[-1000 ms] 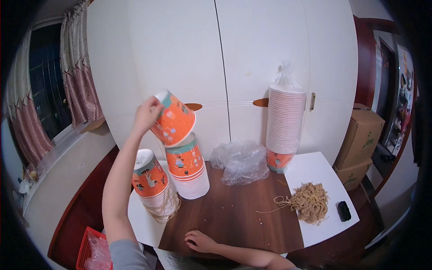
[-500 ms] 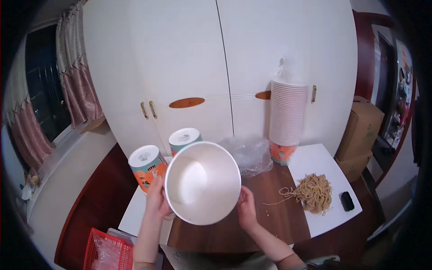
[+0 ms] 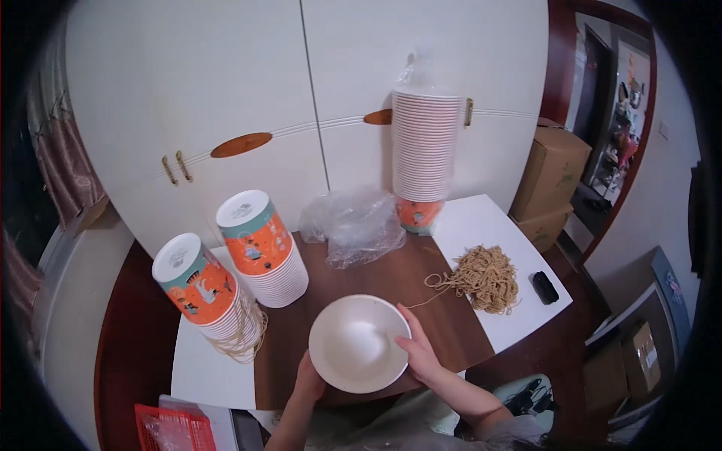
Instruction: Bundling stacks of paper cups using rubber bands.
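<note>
A large white-lined paper bucket (image 3: 353, 368) is held low over the near edge of the table, its round mouth turned up toward me. My left hand (image 3: 309, 378) is closed against its left side, with the fingers partly hidden behind the wall. On the right, my right hand (image 3: 420, 353) grips the rim, the thumb inside the mouth and the fingers outside. Two upside-down stacks of orange-and-teal printed paper buckets stand to the left: a nearer stack (image 3: 203, 294) with tan strings hanging at its lower rims, and a farther stack (image 3: 259, 244).
A tall bagged stack of paper buckets (image 3: 426, 146) stands at the back. Beside it lies a crumpled clear plastic bag (image 3: 353, 225). A heap of tan string (image 3: 487, 278) and a black object (image 3: 544, 288) sit on the right. A red basket (image 3: 177, 430) is at lower left.
The bucket has come down and nearer to me, held by both hands, with its mouth now facing more upward. My view has swung right, bringing both left stacks fully into sight.
</note>
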`<state>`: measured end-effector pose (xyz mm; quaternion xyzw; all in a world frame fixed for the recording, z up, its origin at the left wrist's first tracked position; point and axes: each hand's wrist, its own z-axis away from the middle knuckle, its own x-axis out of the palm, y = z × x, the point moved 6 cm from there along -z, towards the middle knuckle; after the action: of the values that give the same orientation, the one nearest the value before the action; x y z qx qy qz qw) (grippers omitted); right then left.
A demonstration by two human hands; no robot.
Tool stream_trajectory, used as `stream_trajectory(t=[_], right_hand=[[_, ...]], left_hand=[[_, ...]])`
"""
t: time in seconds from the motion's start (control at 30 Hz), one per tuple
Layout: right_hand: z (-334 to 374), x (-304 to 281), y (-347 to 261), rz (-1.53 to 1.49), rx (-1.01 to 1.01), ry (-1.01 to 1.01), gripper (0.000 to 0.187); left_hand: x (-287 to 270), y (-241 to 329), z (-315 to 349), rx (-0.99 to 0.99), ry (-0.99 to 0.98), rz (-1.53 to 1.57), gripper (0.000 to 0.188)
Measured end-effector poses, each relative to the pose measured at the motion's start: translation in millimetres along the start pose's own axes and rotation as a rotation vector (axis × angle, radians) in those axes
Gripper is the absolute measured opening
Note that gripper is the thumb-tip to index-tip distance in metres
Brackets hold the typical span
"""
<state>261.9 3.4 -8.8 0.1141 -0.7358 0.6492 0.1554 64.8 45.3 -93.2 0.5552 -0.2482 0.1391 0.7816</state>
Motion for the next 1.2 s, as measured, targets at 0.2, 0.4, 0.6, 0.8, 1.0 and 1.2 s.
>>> stream_trajectory(t=[0.2, 0.4, 0.6, 0.8, 1.0, 1.2], right_hand=[[-24.2, -48.9, 30.9, -0.009, 0.037, 0.060, 0.044], [-84.6, -117.6, 26.9, 1.268, -0.295, -0.026, 0.021], [-91.6, -111.1, 46.5, 1.600, -0.455, -0.152, 0.014], [-104.8, -77.1, -23.6, 1.089, -0.470, -0.085, 0.004], [-55.0, 48.2, -100.1, 0.932, -0.545, -0.484, 0.008], [-20.3, 69.2, -19.7, 1.182, -0.435, -0.814, 0.010]], left_hand=[[-16.9, 1.2, 13.1, 0.225, 0.071, -0.317, 0.028], [-23.9, 23.1, 44.9, 0.352, 0.171, -0.543, 0.026], [-21.7, 29.5, 64.8, 0.386, 0.151, -0.563, 0.028], [8.3, 50.7, 83.7, 0.517, 0.110, -0.702, 0.023], [3.4, 37.9, 82.1, 0.405, 0.134, -0.699, 0.012], [10.7, 19.9, 83.4, 0.171, 0.053, -0.421, 0.007]])
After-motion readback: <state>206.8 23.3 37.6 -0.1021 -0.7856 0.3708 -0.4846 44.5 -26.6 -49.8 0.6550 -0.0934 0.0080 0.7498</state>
